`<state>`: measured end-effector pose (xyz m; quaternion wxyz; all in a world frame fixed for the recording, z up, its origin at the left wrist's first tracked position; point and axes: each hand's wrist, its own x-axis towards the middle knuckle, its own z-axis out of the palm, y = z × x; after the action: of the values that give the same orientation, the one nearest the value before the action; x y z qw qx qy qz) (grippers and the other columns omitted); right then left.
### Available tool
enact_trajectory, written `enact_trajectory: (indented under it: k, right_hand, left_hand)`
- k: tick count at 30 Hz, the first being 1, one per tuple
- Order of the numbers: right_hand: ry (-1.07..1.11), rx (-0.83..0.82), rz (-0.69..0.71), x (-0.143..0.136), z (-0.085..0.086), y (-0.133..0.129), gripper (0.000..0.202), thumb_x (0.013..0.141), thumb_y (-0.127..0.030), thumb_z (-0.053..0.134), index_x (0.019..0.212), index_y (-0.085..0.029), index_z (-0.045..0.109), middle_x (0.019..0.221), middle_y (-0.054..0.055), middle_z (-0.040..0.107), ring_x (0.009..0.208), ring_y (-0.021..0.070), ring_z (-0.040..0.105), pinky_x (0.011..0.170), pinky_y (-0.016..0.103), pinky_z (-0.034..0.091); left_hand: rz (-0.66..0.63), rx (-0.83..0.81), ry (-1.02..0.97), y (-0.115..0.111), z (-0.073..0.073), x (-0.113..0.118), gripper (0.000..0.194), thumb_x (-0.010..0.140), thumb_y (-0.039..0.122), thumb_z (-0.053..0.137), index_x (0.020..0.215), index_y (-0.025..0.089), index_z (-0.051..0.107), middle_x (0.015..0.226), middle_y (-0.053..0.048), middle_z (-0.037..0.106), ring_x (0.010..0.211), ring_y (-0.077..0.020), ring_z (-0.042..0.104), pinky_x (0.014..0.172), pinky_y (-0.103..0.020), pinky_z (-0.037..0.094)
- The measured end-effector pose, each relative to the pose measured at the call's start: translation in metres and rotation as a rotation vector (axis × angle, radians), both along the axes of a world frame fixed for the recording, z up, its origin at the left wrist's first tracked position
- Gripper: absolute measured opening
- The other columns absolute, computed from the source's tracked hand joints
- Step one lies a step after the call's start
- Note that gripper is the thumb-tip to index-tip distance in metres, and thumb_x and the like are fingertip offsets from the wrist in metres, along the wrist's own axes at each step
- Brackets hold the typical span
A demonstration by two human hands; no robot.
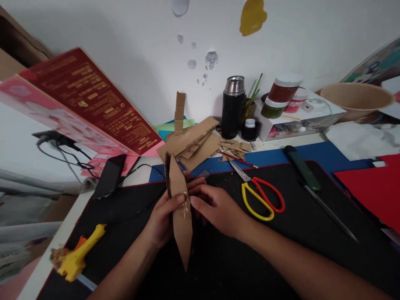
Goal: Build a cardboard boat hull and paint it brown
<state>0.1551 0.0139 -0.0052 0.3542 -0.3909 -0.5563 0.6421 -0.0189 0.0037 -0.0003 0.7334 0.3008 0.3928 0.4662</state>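
Observation:
A folded cardboard piece with a pointed lower end stands tilted over the black mat, clear tape stuck around its middle. My left hand grips it from the left, thumb on its front face and fingers behind. From the right, my right hand touches its edge near the tape, with thumb and fingertips drawn together; what they hold, if anything, is too small to tell. Scissors with red and yellow handles lie to the right of my right hand.
A green-handled knife lies at the right, blade toward me. A yellow giraffe-like tool and a phone are at the left. Behind are cardboard scraps, a black flask and stacked jars.

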Motion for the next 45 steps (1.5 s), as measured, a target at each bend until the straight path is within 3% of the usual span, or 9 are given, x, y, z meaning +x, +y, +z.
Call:
enact_trajectory:
  k: [5, 12, 20, 24, 28, 32, 34, 39, 45]
  right_hand:
    - [-0.058, 0.022, 0.031, 0.002, 0.003, 0.0, 0.018, 0.1, -0.028, 0.059, 0.102, -0.014, 0.07, 0.074, 0.001, 0.066, 0.059, 0.0124, 0.06, 0.053, 0.024, 0.044]
    - [-0.249, 0.203, -0.002, 0.001, 0.005, -0.003, 0.019, 0.099, -0.022, 0.057, 0.104, -0.015, 0.073, 0.087, 0.005, 0.075, 0.069, 0.0144, 0.064, 0.062, 0.026, 0.042]
    - [-0.324, 0.197, 0.021, 0.001, 0.006, -0.001, 0.019, 0.099, -0.021, 0.056, 0.094, -0.015, 0.073, 0.066, 0.0, 0.066, 0.058, 0.012, 0.055, 0.06, 0.025, 0.037]
    - [-0.348, 0.151, 0.045, 0.002, 0.008, 0.0, 0.021, 0.1, -0.02, 0.053, 0.089, -0.015, 0.07, 0.064, -0.001, 0.063, 0.056, 0.0115, 0.054, 0.056, 0.024, 0.034]
    - [-0.318, 0.062, 0.083, 0.002, 0.007, 0.001, 0.025, 0.103, -0.021, 0.049, 0.088, -0.015, 0.068, 0.066, -0.001, 0.062, 0.055, 0.0114, 0.056, 0.05, 0.022, 0.033]
    - [-0.201, -0.036, 0.08, 0.002, 0.006, 0.002, 0.024, 0.104, -0.023, 0.047, 0.094, -0.017, 0.068, 0.067, -0.003, 0.059, 0.049, 0.0099, 0.053, 0.046, 0.02, 0.039]
    - [-0.185, -0.068, 0.073, 0.003, 0.006, 0.003, 0.023, 0.104, -0.023, 0.048, 0.097, -0.017, 0.069, 0.066, -0.004, 0.058, 0.047, 0.0089, 0.052, 0.044, 0.018, 0.039]
    - [-0.21, -0.095, 0.036, 0.004, 0.006, 0.003, 0.021, 0.102, -0.025, 0.051, 0.101, -0.016, 0.07, 0.064, -0.005, 0.057, 0.044, 0.0077, 0.052, 0.042, 0.017, 0.037]
    - [-0.245, -0.058, 0.023, 0.003, 0.002, 0.002, 0.02, 0.101, -0.026, 0.052, 0.099, -0.017, 0.069, 0.063, -0.005, 0.058, 0.042, 0.0079, 0.051, 0.04, 0.017, 0.036]
  left_hand:
    - [-0.058, -0.005, 0.02, 0.001, 0.003, -0.002, 0.083, 0.081, 0.028, 0.079, 0.157, 0.023, 0.047, 0.144, -0.016, 0.068, 0.122, -0.0381, 0.071, 0.096, -0.047, 0.061]
    - [-0.066, -0.019, 0.079, 0.001, 0.006, 0.0, 0.082, 0.079, 0.027, 0.08, 0.155, 0.023, 0.05, 0.142, -0.018, 0.069, 0.123, -0.0386, 0.07, 0.097, -0.048, 0.06]
    - [0.041, 0.027, 0.137, 0.002, 0.004, 0.005, 0.056, 0.075, 0.027, 0.082, 0.13, 0.019, 0.07, 0.141, -0.015, 0.07, 0.134, -0.038, 0.062, 0.108, -0.045, 0.053]
    - [0.075, 0.076, 0.171, 0.001, 0.002, 0.005, 0.065, 0.078, 0.028, 0.081, 0.14, 0.022, 0.062, 0.147, -0.014, 0.066, 0.138, -0.0381, 0.059, 0.11, -0.046, 0.052]
    - [0.085, 0.146, 0.282, -0.001, -0.004, 0.001, 0.085, 0.087, 0.035, 0.078, 0.161, 0.036, 0.036, 0.164, -0.01, 0.048, 0.144, -0.0377, 0.053, 0.109, -0.048, 0.052]
    - [0.126, 0.226, 0.469, -0.002, -0.006, -0.001, 0.09, 0.091, 0.042, 0.076, 0.166, 0.039, 0.025, 0.174, -0.006, 0.032, 0.157, -0.0327, 0.034, 0.126, -0.047, 0.033]
    - [0.124, 0.232, 0.507, -0.001, -0.005, 0.0, 0.092, 0.091, 0.045, 0.075, 0.166, 0.037, 0.022, 0.172, -0.008, 0.035, 0.156, -0.0327, 0.036, 0.127, -0.048, 0.031]
    - [0.153, 0.262, 0.572, -0.002, -0.002, 0.006, 0.091, 0.092, 0.049, 0.074, 0.165, 0.033, 0.024, 0.155, -0.012, 0.054, 0.142, -0.0333, 0.054, 0.118, -0.049, 0.042]
    - [0.277, 0.591, 0.858, -0.007, -0.01, 0.003, 0.083, 0.094, 0.038, 0.073, 0.164, 0.042, 0.027, 0.16, -0.012, 0.042, 0.137, -0.0321, 0.055, 0.108, -0.05, 0.051]
